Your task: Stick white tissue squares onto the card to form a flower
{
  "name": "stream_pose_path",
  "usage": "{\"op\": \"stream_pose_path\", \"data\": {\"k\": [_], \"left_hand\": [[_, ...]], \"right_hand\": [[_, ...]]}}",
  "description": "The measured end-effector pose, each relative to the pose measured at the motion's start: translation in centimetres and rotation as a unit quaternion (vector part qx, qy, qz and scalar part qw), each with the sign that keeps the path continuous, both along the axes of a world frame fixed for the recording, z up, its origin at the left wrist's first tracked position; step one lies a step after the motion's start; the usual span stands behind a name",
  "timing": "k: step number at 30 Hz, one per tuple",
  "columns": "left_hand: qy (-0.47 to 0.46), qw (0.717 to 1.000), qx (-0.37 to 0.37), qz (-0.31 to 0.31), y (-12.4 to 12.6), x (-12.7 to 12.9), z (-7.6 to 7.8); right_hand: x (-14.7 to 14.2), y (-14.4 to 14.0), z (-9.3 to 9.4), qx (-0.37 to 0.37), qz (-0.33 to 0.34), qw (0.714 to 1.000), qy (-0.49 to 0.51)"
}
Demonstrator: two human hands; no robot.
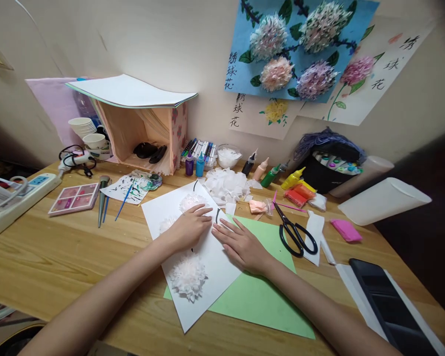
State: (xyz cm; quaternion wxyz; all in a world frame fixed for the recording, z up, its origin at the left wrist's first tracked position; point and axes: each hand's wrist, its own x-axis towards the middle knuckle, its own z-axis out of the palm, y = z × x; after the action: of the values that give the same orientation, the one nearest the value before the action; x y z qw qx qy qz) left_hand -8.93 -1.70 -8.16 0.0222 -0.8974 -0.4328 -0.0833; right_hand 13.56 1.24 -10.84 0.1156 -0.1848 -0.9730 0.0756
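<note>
A white sheet of paper [217, 284] lies at an angle over a green sheet [267, 311] on the desk. Pale pink-white paper flowers sit on its left side: one large flower [188, 278] is in full view, and others are partly covered by my left hand [187, 228]. That hand rests on the upper middle of the white sheet, fingers extended to the right and nothing visible in them. My right hand [243, 245] lies flat on the sheet's right part, fingers spread. Short dark painted strokes [217, 215] show near my fingertips.
Torn white paper pieces [226, 185] are heaped behind the sheet, near paint bottles [270, 175]. Black-handled scissors [294, 232] lie to the right, beyond them a phone [393, 306]. Brushes [103, 198], a pink palette [74, 199] and a power strip [22, 205] are at left.
</note>
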Motion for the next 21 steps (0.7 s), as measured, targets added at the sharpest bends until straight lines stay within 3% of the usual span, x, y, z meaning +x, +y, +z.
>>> {"op": "stream_pose_path", "data": {"k": [4, 8, 12, 21], "left_hand": [[0.022, 1.0, -0.002, -0.005, -0.3, 0.3, 0.3], [0.041, 0.999, 0.026, 0.014, -0.9, 1.1, -0.3], [0.048, 0.996, 0.053, 0.045, -1.3, 1.6, -1.0], [0.018, 0.997, -0.046, 0.062, -0.8, 1.2, 0.6]], "right_hand": [[0.3, 0.2, 0.0, -0.007, 0.019, 0.999, 0.025], [0.9, 0.7, 0.1, -0.014, -0.03, 0.996, 0.077], [1.3, 1.1, 0.0, -0.004, -0.046, 0.998, 0.048], [1.6, 1.2, 0.0, -0.01, -0.056, 0.998, 0.015]]}}
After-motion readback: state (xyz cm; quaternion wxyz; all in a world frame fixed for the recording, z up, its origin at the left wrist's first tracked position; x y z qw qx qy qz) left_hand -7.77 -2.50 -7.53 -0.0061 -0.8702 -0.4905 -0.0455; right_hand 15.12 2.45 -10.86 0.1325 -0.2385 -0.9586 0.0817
